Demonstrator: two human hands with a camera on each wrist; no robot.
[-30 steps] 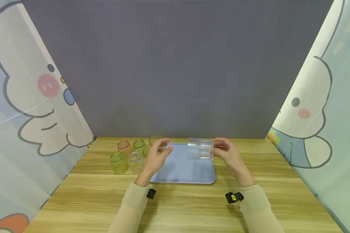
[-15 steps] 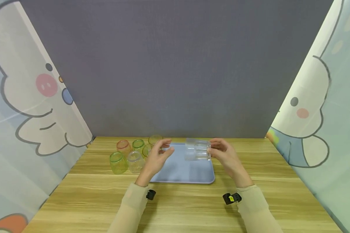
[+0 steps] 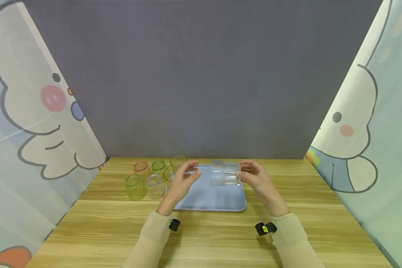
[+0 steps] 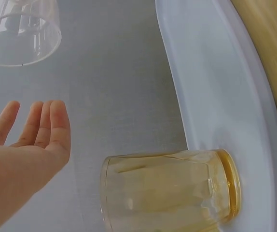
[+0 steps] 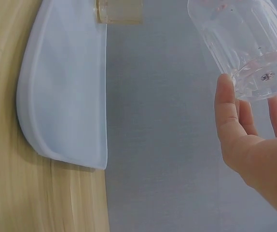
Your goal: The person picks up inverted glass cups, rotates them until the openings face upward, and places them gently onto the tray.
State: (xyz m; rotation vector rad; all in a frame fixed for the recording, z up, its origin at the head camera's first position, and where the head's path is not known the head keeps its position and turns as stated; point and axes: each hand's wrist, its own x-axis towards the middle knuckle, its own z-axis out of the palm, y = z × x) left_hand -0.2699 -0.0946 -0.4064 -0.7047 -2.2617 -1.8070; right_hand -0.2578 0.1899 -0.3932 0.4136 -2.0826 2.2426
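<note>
My right hand (image 3: 258, 178) holds a clear tumbler (image 3: 225, 173) by its base end, with thumb and fingertips. It lies sideways in the air above the pale blue tray (image 3: 211, 203), its mouth toward my left hand. The right wrist view shows the base of the tumbler (image 5: 259, 63) just beyond the fingertips. My left hand (image 3: 181, 182) is raised over the tray's left part, fingers loosely bent, touching nothing. Apart from its fingers, a yellow glass (image 4: 162, 193) stands by the tray's left end; whether on it or beside it I cannot tell.
Left of the tray, on the wooden table (image 3: 207, 238), stand a green glass (image 3: 136, 189), a clear glass (image 3: 156, 188), a red glass (image 3: 142, 170) and another green glass (image 3: 159, 169). A second yellow glass (image 3: 178, 160) is behind. A grey panel (image 3: 201, 82) closes the back.
My right hand has shifted slightly left with the tumbler, bringing its mouth a little nearer my left hand. My left hand has moved very slightly to the right. The other glasses stay put.
</note>
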